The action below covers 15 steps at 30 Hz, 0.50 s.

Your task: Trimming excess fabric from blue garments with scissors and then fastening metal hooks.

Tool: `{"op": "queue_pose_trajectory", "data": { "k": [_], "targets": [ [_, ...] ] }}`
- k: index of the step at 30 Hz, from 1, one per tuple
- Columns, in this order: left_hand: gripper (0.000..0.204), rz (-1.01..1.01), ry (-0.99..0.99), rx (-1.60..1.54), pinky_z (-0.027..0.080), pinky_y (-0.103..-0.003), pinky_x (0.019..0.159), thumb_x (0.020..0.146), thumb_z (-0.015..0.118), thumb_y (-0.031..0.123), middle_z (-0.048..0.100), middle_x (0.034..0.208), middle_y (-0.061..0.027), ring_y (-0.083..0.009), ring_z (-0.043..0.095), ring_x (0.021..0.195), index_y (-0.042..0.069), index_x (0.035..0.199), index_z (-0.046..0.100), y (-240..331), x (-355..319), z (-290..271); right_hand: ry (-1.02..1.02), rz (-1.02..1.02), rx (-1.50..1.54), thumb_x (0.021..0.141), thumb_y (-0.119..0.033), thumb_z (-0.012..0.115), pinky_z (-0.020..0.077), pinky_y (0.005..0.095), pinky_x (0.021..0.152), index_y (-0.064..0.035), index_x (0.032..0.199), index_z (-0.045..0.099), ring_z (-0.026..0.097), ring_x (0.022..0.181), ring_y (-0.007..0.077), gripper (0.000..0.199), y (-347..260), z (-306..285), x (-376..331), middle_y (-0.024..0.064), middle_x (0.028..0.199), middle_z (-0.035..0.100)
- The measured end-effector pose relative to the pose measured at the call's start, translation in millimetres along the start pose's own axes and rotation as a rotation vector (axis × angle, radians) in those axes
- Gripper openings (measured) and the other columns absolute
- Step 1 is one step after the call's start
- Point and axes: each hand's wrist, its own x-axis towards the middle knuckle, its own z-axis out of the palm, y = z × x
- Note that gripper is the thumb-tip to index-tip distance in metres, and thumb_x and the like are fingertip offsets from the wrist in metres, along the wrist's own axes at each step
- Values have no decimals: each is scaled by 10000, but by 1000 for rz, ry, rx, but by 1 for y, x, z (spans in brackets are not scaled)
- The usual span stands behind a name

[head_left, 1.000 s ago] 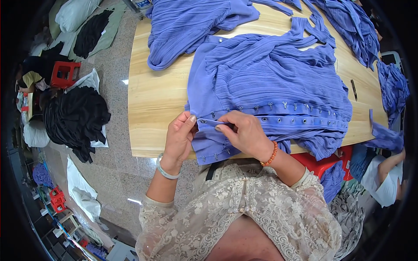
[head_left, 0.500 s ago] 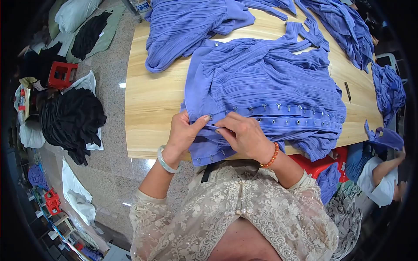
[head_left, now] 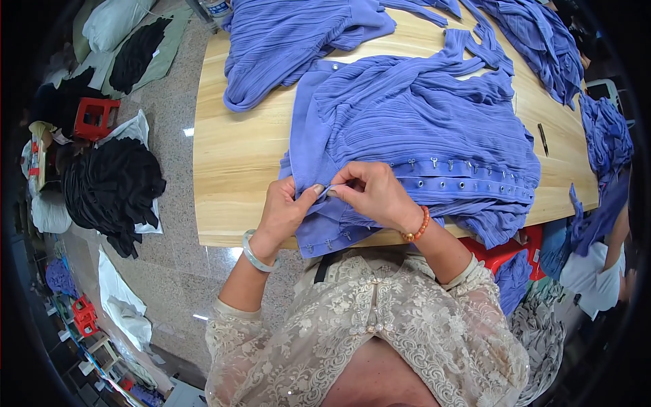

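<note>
Both hands meet at the near edge of a pale wooden surface point(head_left: 230, 156), pinching the same strip of a pleated blue garment point(head_left: 420, 129) that lies spread across the middle of it. The left hand point(head_left: 285, 211), with a pale green bangle point(head_left: 256, 254) on its wrist, has its fingers closed on the fabric edge from the left, thumb pressed on top. The right hand point(head_left: 373, 193), wearing an orange bead bracelet point(head_left: 417, 227), grips the strip just beside it, fingertips nearly touching those of the left hand. From the right hand a band with a row of metal eyelets point(head_left: 475, 186) runs off to the right along the garment. A second blue garment point(head_left: 298, 41) lies farther back on the surface, and more blue cloth point(head_left: 536, 41) is heaped toward the far right. On the floor to the left lie a heap of black cloth point(head_left: 112, 186) and a red stool point(head_left: 95, 119).
</note>
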Motion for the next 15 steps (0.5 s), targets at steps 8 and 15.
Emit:
{"op": "queue_pose_trajectory", "data": {
  "k": [8, 15],
  "targets": [
    [179, -117, -37, -332, 492, -220, 723, 931, 610, 80, 678, 964, -23, -53, 592, 801, -22, 1072, 650, 11, 1, -4, -60, 207, 151, 850, -117, 731, 414, 237, 469, -4, 857, 686, 514, 535, 47, 122, 0, 0, -2, 4, 694, 630],
    [249, -82, -32, -252, 484, -258, 860, 958, 566, 79, 664, 1094, -49, -81, 594, 959, -31, 1178, 606, -7, 1, -10, 154, -128, -384, 840, -154, 699, 511, 385, 606, -81, 895, 680, 641, 695, 306, 93, 4, 2, -37, 80, 815, 626]
  ]
}}
